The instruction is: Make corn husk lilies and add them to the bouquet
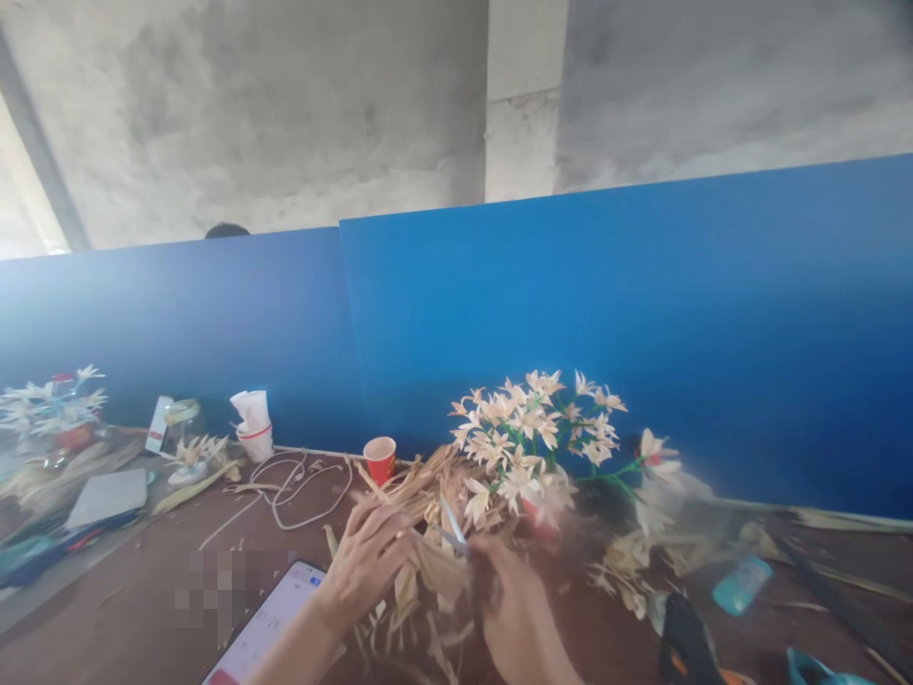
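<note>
My left hand point(367, 561) is closed on a piece of dried corn husk point(435, 571), which hangs between my two hands. My right hand point(517, 609) grips a pair of scissors point(455, 528), their blades parted and pointing up and left beside the husk. Part of the scissors' handle is hidden in my fingers. Behind my hands lies a pile of dry husk strips point(420, 490). A bunch of cream husk flowers point(524, 428) on green stems stands just beyond my right hand, in a red cup point(540, 514) that is blurred.
A phone point(267, 623) lies by my left forearm. Farther back are a red paper cup point(379, 460), a white cable point(292, 504) and a white cup point(255, 440) with tissue. A blue partition point(606, 314) closes off the back. At right lies a black-handled tool point(685, 637).
</note>
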Demonstrator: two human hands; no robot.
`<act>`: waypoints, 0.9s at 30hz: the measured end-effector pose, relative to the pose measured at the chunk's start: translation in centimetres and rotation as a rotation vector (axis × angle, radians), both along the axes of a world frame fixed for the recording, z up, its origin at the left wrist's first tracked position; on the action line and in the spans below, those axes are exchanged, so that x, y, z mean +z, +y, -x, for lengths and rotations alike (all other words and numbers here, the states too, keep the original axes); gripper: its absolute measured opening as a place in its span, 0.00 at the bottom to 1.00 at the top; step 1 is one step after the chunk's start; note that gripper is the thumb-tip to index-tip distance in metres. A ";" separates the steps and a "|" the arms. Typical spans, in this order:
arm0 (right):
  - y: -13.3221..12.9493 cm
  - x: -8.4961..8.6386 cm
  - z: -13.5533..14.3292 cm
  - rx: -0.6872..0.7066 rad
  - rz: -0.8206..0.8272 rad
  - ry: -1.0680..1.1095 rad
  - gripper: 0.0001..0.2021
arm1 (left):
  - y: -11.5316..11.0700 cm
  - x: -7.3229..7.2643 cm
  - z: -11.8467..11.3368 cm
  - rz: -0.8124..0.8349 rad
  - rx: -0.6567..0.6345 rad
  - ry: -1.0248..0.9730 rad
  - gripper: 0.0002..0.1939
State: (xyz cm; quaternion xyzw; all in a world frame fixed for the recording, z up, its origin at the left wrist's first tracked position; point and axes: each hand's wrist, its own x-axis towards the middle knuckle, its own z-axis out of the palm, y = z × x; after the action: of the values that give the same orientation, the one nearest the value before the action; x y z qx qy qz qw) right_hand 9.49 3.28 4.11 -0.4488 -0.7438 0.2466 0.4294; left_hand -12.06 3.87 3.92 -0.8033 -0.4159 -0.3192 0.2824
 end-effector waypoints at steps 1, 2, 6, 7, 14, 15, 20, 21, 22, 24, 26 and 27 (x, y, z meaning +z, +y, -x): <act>-0.1 0.1 -0.3 -0.024 -0.008 0.032 0.15 | -0.1 -0.2 0.2 -0.054 0.016 -0.029 0.12; -0.2 0.3 -0.6 -0.054 -0.019 0.056 0.14 | -0.3 -0.4 0.4 -0.094 0.034 -0.053 0.12; -0.1 0.5 -1.8 -0.146 -0.085 0.101 0.10 | -0.4 -1.4 0.7 -0.034 0.106 -0.070 0.14; 0.0 0.4 -2.0 -0.159 -0.095 0.129 0.11 | -0.3 -1.7 0.6 0.020 0.124 -0.078 0.13; 0.7 -0.1 -3.3 -0.201 -0.170 0.215 0.14 | 0.2 -0.8 -1.7 0.309 0.193 -0.256 0.19; 0.7 0.0 -3.4 -0.215 -0.174 0.205 0.14 | 0.1 -0.4 -2.2 0.325 0.206 -0.325 0.18; 0.5 0.1 -3.5 -0.295 -0.225 0.188 0.14 | -1.0 1.0 -5.7 0.795 -0.148 -0.919 0.08; 0.5 0.1 -3.5 -0.317 -0.242 0.184 0.14 | -1.3 1.1 -6.6 0.948 -0.277 -1.087 0.10; 0.5 0.1 -3.6 -0.331 -0.262 0.175 0.13 | -1.5 1.3 -7.6 1.029 -0.379 -1.254 0.16; 0.4 0.1 -3.7 -0.324 -0.310 0.145 0.12 | -1.8 1.7 -9.4 1.062 -0.341 -1.601 0.20; 0.4 0.2 -3.8 -0.283 -0.336 0.131 0.11 | -1.8 2.4 -10.6 1.053 -0.275 -1.827 0.19; 0.4 0.3 -3.9 -0.261 -0.320 0.141 0.11 | -1.8 2.8 -10.9 1.042 -0.332 -1.856 0.18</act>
State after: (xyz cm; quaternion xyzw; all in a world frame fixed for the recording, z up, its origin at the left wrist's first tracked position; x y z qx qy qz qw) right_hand 13.38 3.68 4.37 -0.4491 -0.6774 0.0987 0.5742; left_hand -1.14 2.11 6.72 -0.3152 -0.4384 -0.6218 -0.5673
